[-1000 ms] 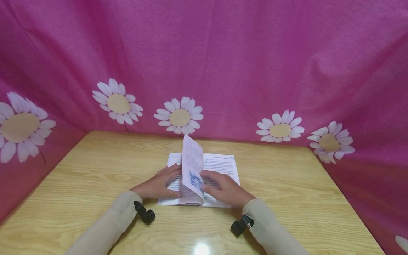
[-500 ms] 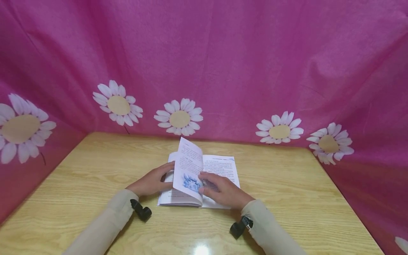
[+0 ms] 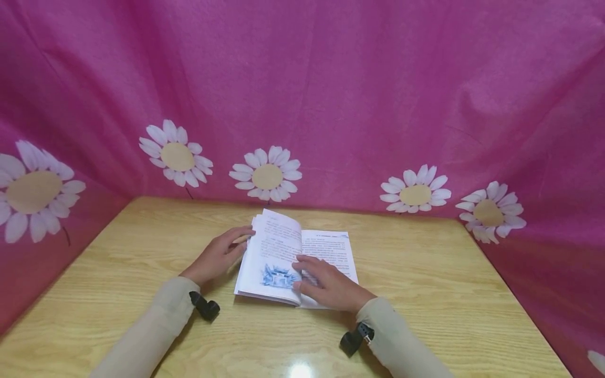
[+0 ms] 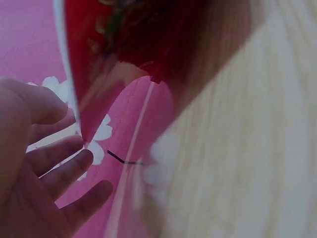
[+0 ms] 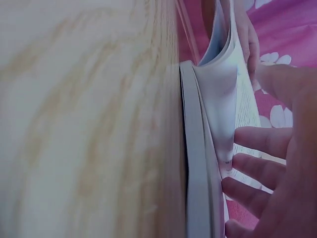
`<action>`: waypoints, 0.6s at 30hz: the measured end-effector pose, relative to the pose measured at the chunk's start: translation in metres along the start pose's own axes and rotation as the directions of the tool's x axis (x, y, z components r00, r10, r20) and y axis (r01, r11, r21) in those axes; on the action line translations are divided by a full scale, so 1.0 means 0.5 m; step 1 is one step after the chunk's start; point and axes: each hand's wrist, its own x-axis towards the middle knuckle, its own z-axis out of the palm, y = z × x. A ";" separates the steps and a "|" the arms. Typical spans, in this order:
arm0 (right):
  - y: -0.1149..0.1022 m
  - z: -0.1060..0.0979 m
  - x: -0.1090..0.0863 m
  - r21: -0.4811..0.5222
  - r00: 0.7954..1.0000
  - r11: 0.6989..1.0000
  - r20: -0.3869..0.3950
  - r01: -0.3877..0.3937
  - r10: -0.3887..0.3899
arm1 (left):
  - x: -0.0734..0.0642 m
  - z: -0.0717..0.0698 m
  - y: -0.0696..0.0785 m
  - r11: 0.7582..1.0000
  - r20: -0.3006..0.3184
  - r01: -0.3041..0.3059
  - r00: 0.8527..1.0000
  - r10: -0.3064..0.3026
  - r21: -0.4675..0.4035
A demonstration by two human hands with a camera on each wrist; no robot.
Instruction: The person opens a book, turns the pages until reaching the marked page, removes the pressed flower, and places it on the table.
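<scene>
An open book [image 3: 281, 252] with printed pages lies on the table, its left page bearing a blue building picture. My left hand [image 3: 219, 255] holds the left edge of the book, thumb and fingers on either side; that side is tilted up off the table. The book's red cover [image 4: 133, 39] shows from below in the left wrist view, with the left hand [image 4: 44, 148] at its edge. My right hand [image 3: 333, 283] rests on the right page, fingers extended toward the spine. In the right wrist view, the right hand's fingertips [image 5: 242, 161] touch the pages.
A light wood-grain table [image 3: 425, 294] lies under the book. Behind and at both sides hangs a pink cloth [image 3: 331, 105] with white daisies. Black wrist cameras are strapped over the beige sleeves [image 3: 146, 325].
The raised leaf has come down onto the left side, its blue picture now facing up. My left hand has moved left and away to the book's left edge. The right hand stays nearly put.
</scene>
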 end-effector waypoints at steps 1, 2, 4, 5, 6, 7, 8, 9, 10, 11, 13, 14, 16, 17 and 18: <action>-0.001 0.000 0.000 -0.004 1.000 1.000 0.005 -0.002 0.002 | 0.000 -0.002 0.003 1.000 0.000 -0.003 1.000 0.003 -0.006; -0.001 0.001 0.000 -0.005 1.000 1.000 0.010 -0.002 0.002 | 0.000 -0.005 0.006 1.000 0.000 -0.013 1.000 0.013 -0.006; 0.001 0.003 0.000 -0.015 1.000 1.000 0.017 -0.001 0.001 | -0.001 -0.008 0.012 1.000 -0.002 -0.022 1.000 0.022 0.003; 0.000 0.004 -0.001 -0.021 1.000 1.000 0.019 -0.001 0.001 | -0.001 -0.009 0.016 1.000 0.001 -0.024 1.000 0.024 0.002; 0.000 0.005 -0.001 -0.025 1.000 1.000 0.019 0.000 0.001 | -0.001 -0.009 0.020 1.000 0.008 -0.027 1.000 0.027 0.001; 0.000 0.005 -0.001 -0.030 1.000 1.000 0.023 0.000 0.001 | -0.001 -0.008 0.025 1.000 0.016 -0.024 1.000 0.024 0.005; 0.000 0.006 -0.002 -0.036 1.000 0.999 0.024 0.002 -0.002 | -0.002 -0.006 0.030 1.000 0.026 -0.018 1.000 0.018 0.019; 0.000 0.007 -0.002 -0.043 1.000 0.999 0.026 0.001 0.000 | -0.002 -0.004 0.035 1.000 0.040 -0.009 0.999 0.008 0.029; -0.001 0.007 -0.002 -0.050 1.000 0.999 0.028 -0.002 0.003 | -0.003 -0.002 0.042 0.999 0.058 0.000 0.998 -0.003 0.050; -0.001 0.007 -0.002 -0.058 0.999 0.998 0.031 -0.004 0.006 | -0.004 0.002 0.048 0.997 0.081 -0.002 0.997 -0.004 0.074; -0.001 0.007 -0.002 -0.071 0.999 0.997 0.036 -0.006 0.008 | -0.006 0.009 0.061 0.986 0.134 -0.027 0.991 0.005 0.162; -0.002 0.007 -0.002 -0.077 0.999 0.997 0.036 -0.005 0.008 | -0.007 0.012 0.067 0.976 0.164 -0.050 0.986 0.015 0.213; -0.003 0.007 -0.002 -0.087 0.999 0.996 0.041 -0.003 0.006 | -0.009 0.019 0.073 0.944 0.216 -0.120 0.975 0.053 0.307; -0.005 0.006 -0.003 -0.088 0.999 0.996 0.043 -0.001 0.005 | -0.010 0.023 0.074 0.928 0.238 -0.143 0.969 0.061 0.344; -0.005 0.007 -0.003 -0.090 0.999 0.996 0.046 0.000 0.004 | -0.012 0.026 0.074 0.911 0.252 -0.159 0.966 0.063 0.380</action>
